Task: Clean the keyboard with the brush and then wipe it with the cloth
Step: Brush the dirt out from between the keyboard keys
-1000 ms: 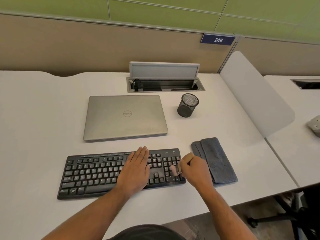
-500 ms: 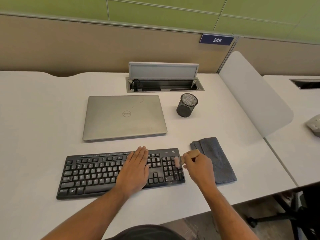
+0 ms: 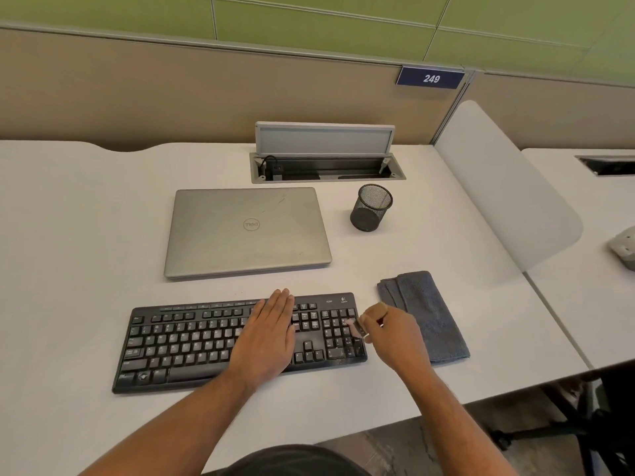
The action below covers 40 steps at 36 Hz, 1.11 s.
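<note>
A black keyboard [image 3: 185, 341] lies near the front edge of the white desk [image 3: 75, 242]. My left hand [image 3: 268, 334] rests flat on the keyboard's middle-right keys, fingers straight. My right hand [image 3: 398, 334] grips a small brush [image 3: 357, 327] with a wooden handle; its bristle end touches the number pad at the keyboard's right end. A folded grey cloth [image 3: 429, 314] lies on the desk just right of the keyboard, partly behind my right hand.
A closed silver laptop [image 3: 247, 231] sits behind the keyboard. A black mesh pen cup [image 3: 372, 207] stands to its right. An open cable tray [image 3: 326, 168] is at the back. A white divider panel [image 3: 505, 187] bounds the desk's right side.
My right hand has swept the brush from the lower number pad up and to the right, toward the pad's upper right edge. My left hand has stayed flat on the keys.
</note>
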Motion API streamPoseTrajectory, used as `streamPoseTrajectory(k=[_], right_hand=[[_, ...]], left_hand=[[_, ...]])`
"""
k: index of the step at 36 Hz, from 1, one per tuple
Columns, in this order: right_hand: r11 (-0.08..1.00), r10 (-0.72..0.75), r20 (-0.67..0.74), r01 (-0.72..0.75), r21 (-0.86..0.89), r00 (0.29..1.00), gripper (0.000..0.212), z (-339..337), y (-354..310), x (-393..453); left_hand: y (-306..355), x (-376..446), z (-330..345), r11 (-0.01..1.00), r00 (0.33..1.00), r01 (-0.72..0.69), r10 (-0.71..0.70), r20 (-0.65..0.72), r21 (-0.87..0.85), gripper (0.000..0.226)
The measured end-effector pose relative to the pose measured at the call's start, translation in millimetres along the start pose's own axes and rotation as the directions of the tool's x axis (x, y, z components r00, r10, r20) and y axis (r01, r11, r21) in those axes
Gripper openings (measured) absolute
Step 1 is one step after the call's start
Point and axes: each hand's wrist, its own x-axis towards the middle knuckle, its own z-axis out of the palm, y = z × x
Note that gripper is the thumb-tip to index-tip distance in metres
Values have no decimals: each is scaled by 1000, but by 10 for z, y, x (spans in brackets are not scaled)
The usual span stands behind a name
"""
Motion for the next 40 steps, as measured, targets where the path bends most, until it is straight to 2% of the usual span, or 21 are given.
streamPoseTrajectory(k=[3,7,11,13,21,23,27,29,34,40], right_hand=[[999,-41,72,41,-5,997,22,-67,-114,-13],[979,-205,166,202,38,965,10,58,-215,-54],[967,-254,235,254,32,938,7,188,-210,-53],[967,-247,235,254,-2,940,10,157,-188,-24],[929,-135,206,196,-314,969,20,-85,15,167],[942,-159,201,209,-262,967,18,-107,-21,142],[976,-209,259,217,-1,943,8,-2,-201,28],[970,-241,285,242,33,928,8,108,-259,-7],[970,-224,260,240,-28,939,11,121,-190,45],[959,-119,205,166,-231,972,15,-165,94,191]], left_hand=[[10,-6,-13,1000,1000,-4,4,9,-2,63],[27,-11,-42,1000,1000,-5,5,9,-15,63],[34,-21,-35,1000,1000,-10,10,3,-17,63],[26,-16,-33,1000,1000,-10,10,3,-16,63],[20,-13,-34,1000,1000,-3,3,3,-17,62],[18,-16,-34,1000,1000,-7,7,11,-18,62],[20,-23,-38,1000,1000,0,0,5,-16,63],[28,-24,-47,1000,1000,-1,1,4,-10,63],[29,-15,-69,1000,1000,-10,10,18,-4,63],[16,-11,-41,1000,1000,-8,8,15,-7,63]])
